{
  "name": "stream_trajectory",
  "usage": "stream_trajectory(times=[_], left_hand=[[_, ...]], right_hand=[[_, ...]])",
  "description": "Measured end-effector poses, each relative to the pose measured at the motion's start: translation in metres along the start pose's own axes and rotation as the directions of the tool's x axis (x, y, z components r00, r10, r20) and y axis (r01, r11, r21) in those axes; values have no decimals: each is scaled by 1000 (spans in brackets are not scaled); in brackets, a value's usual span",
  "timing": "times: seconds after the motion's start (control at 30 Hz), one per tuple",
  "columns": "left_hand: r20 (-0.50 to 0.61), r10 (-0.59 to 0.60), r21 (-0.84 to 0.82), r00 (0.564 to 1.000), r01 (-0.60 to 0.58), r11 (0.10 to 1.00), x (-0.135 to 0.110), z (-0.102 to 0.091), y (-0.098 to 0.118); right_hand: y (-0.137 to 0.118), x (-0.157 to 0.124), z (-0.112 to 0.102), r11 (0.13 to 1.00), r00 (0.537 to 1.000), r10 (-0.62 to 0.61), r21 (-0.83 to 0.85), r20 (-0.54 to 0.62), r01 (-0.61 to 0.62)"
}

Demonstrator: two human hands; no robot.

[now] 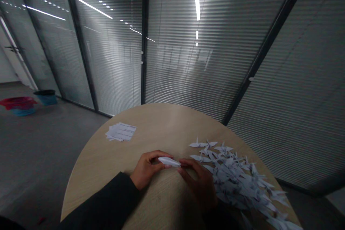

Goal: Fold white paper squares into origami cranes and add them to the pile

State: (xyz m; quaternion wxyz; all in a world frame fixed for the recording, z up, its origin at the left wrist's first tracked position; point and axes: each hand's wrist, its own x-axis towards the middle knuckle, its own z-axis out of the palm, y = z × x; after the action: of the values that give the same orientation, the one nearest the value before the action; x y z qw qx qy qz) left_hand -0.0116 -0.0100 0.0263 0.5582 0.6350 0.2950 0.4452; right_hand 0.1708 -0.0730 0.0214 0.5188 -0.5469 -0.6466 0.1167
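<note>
In the lower centre of the frame, at the round wood-grain counter (167,122): slim folded white paper piece (169,161), roughly level, held two-handed. Left hand (148,169) pinches its left part, thumb against fingers; right hand (198,178) pinches the right tip. Can't tell if the piece touches the counter.

Lower right: heap of white origami cranes (237,179), just beside the right hand, spilling close to the right counter edge. Tight that side; contact with the hand unclear.

Left of centre: fanned stack of white paper slips (122,131), near the left-far edge, well apart from the left hand. Open wood between slips and cranes, up to the far edge. Slatted blinds (188,61) stand behind that edge.
</note>
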Motion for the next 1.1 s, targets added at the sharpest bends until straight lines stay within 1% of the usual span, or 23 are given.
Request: stream_trajectory(times=[0.07, 0.13, 0.27, 0.33, 0.47, 0.53, 0.6, 0.7, 0.83, 0.93, 1.0, 1.1], left_hand=[[-4, 11, -9, 1000, -11, 1000, 0, 0, 0], [9, 39, 0, 999, -39, 999, -1, 1, -1], [87, 109, 144, 990, -121, 982, -4, 2, -2], [124, 122, 193, 985, -145, 970, -4, 2, -4], [135, 95, 182, 986, -119, 976, -1, 1, -7], [158, 86, 157, 984, -111, 981, 0, 1, -7], [185, 89, 144, 979, -117, 983, 0, 1, -6], [205, 115, 171, 972, -151, 974, -1, 1, -6], [240, 167, 226, 956, -222, 948, -1, 1, -8], [253, 190, 259, 949, -256, 931, -1, 2, -9], [243, 190, 275, 951, -255, 927, -1, 2, -9], [205, 145, 310, 968, -204, 929, -2, 3, -8]], right_hand=[[0, 0, 1, 1000, 1000, 9, 10, -11, -9], [1, 1, 1, 1000, 1000, -7, 3, -13, 7], [1, 1, 1, 1000, 999, -18, 6, -35, 18], [0, 1, 1, 1000, 1000, -12, 27, -26, 12], [-2, 3, 0, 997, 1000, -4, 83, 4, 3], [-2, 4, -1, 996, 1000, -3, 94, 11, 2], [-2, 4, -2, 996, 1000, -7, 91, 23, 5], [-1, 5, -4, 996, 999, -31, 90, 45, 27], [4, 6, -4, 995, 995, -84, 64, 46, 81], [8, 5, -1, 989, 989, -147, -5, 22, 147], [11, 4, 1, 976, 979, -206, -75, 3, 206], [14, 3, 3, 932, 950, -311, -200, -10, 303]])
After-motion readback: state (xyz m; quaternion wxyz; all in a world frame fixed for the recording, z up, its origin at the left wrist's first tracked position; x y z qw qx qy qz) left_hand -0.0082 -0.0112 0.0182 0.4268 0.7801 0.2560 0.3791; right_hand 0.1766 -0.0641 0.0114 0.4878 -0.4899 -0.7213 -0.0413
